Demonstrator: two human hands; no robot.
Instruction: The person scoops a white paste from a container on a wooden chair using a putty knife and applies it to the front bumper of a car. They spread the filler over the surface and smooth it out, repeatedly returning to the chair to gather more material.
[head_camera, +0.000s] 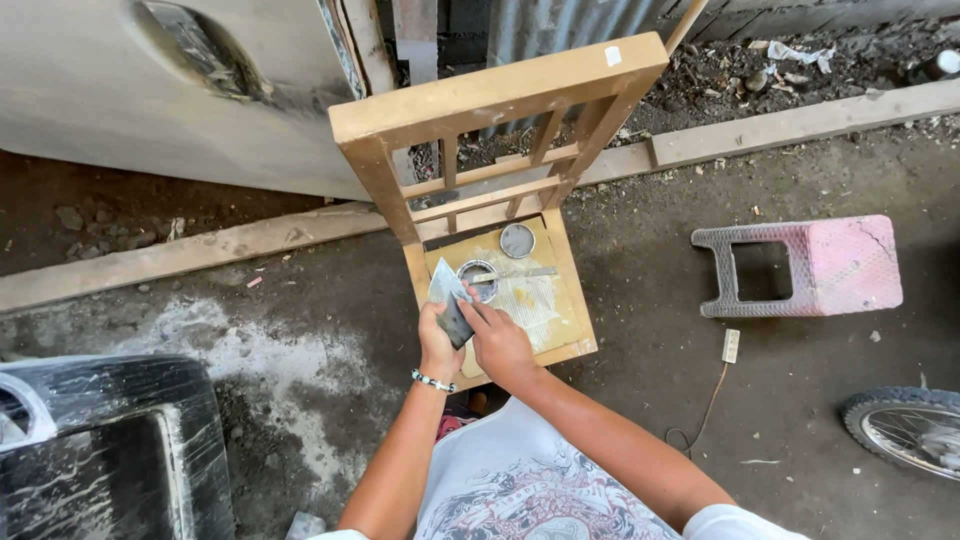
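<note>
Over the chair (497, 100) seat we hold a putty knife (447, 292), both hands meeting just in front of the open tin (478, 278). Our left hand (437, 342) is closed around the knife's dark handle, blade tilted up and toward the chair back, probably so the flat face is turned to us. Our right hand (497, 340) comes in from the side with fingers pinched narrow against the blade's lower edge; whether it grips the blade or only wipes at it we cannot tell. A beaded bracelet (433, 381) sits on the left wrist.

The tin stands on the seat, touching the spot where our hands work, likely kept close so the knife reaches it without a stretch. Its lid (517, 240) lies flat farther back on the seat, nearer the chair back and apart from the tin. A thin stick or tool (525, 272) rests across the seat beside the tin. The seat shows pale smears, as if it serves as a work surface.

Right of the chair, well apart, a pink stool (810, 265) lies on its side on the dirt floor. A wheel (905, 430) shows at the right edge, beyond the stool. Left of the chair, near the bottom corner, is a black tyre (110, 440).
</note>
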